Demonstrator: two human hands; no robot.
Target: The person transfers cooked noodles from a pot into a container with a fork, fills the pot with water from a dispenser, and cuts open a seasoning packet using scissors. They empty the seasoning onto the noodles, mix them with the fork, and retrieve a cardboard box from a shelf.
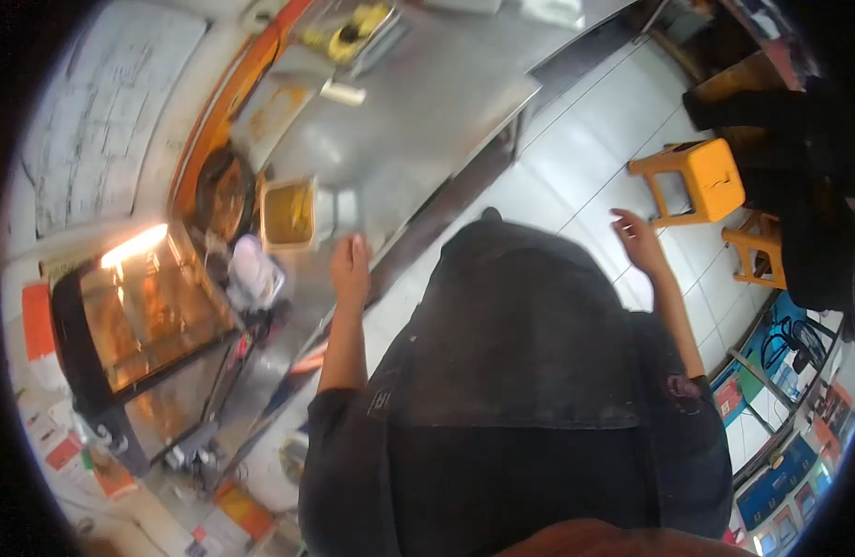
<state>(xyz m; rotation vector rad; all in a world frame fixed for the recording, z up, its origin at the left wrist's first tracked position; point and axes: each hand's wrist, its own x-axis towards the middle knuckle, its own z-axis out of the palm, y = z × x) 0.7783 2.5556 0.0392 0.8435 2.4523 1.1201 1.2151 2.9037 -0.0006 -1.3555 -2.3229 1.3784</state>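
My left hand (351,262) hangs over the near edge of the steel counter (427,121). Its fingers are curled together, and no object shows in them. Just beyond it on the counter stands a square metal pan (288,213) with yellowish contents. My right hand (639,241) is held out above the tiled floor with its fingers apart and nothing in it. Closest to that hand is a yellow plastic stool (695,183), a short way off and not touched.
A lit glass display case (158,316) stands at the left, near a white bundle (254,267) and a dark round pan (226,193). Yellow-handled items (358,32) lie at the counter's far end. A second stool (757,249) and a person in dark clothes (817,204) are at the right.
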